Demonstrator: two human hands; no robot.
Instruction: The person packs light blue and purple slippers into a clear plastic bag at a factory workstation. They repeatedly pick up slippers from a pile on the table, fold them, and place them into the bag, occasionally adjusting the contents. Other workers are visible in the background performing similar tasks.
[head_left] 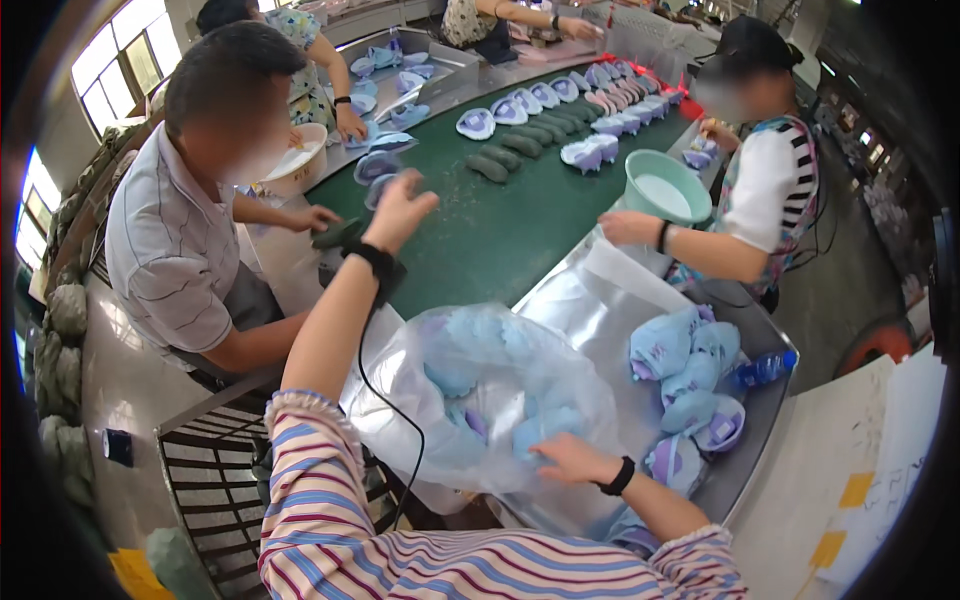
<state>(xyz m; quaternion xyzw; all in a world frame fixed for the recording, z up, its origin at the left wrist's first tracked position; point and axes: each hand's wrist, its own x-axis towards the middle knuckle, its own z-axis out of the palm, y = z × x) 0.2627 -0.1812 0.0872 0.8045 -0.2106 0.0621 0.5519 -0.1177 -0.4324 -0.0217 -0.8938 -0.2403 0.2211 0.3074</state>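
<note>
My left hand [400, 212] reaches over the green conveyor belt [470, 240], its fingers loosely bent and apart. Just beyond it are two blue-and-purple shaped fabric pieces [377, 165]; I see no piece held in the fingers. In front of me a large clear plastic bag [585, 375] gapes, with several light-blue pieces [452, 376] inside. My right hand [578, 460] is at the bag's near right side, fingertips pinched at its film, beside a blue piece. The plastic partly blurs what lies beneath.
More blue-purple pieces [690, 380] and a blue-capped bottle [765, 369] occupy the metal tray at right. Rows of purple, dark-green and pink pieces line the belt. Co-workers sit on both sides; a green basin [668, 187] stands by the right one. A black cable [400, 420] hangs below my left wrist.
</note>
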